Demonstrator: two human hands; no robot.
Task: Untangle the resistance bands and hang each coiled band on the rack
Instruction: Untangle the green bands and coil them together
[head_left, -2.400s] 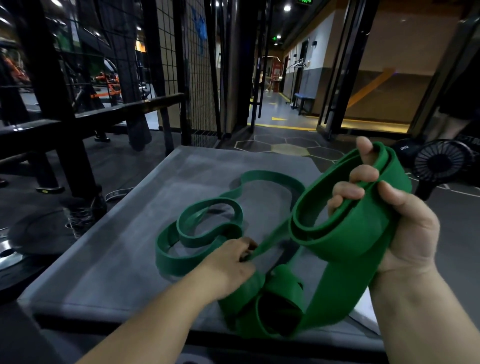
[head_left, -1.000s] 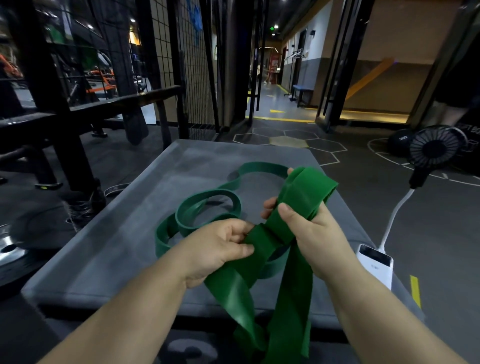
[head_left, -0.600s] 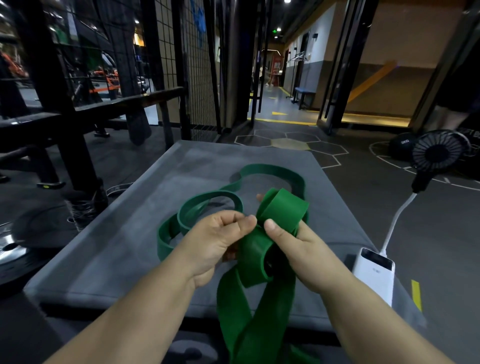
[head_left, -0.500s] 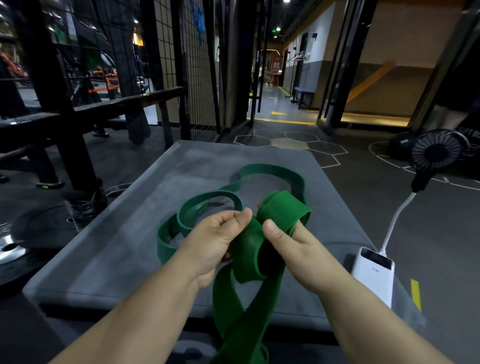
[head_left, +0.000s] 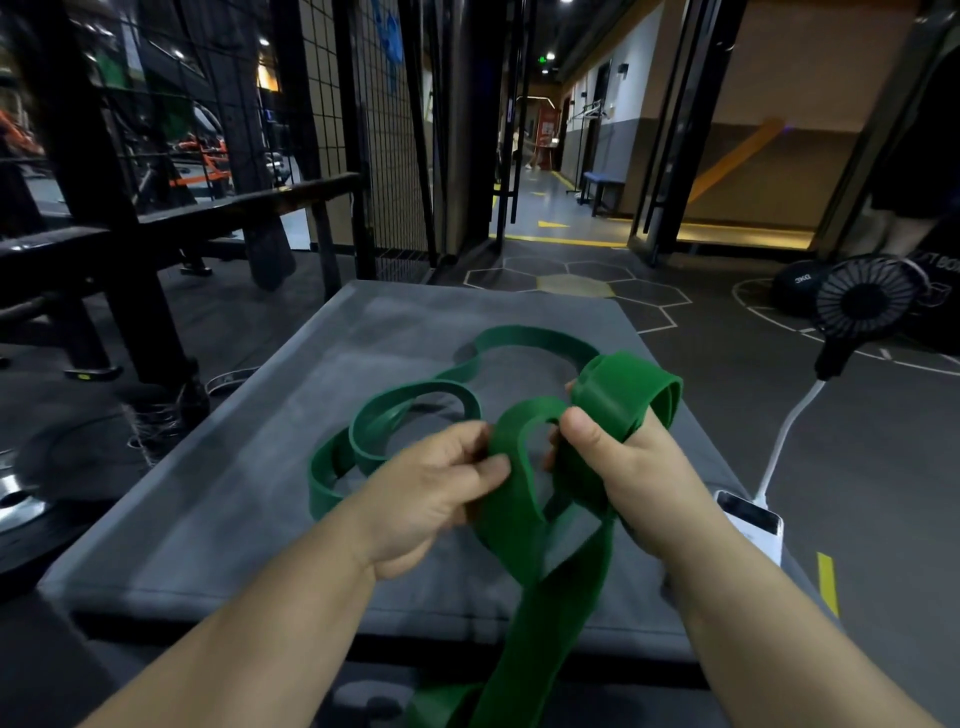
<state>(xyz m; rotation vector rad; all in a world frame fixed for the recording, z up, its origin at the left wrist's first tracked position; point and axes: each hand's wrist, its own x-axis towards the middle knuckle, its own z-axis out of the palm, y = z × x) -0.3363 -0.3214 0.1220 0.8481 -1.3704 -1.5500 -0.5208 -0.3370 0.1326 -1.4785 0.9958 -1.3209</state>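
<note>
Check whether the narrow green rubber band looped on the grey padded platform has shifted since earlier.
No. The narrow green rubber band lies unchanged relative to the grey padded platform.

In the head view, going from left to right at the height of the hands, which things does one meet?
Narrow green band → left hand → wide green band → right hand → white power bank.
</note>
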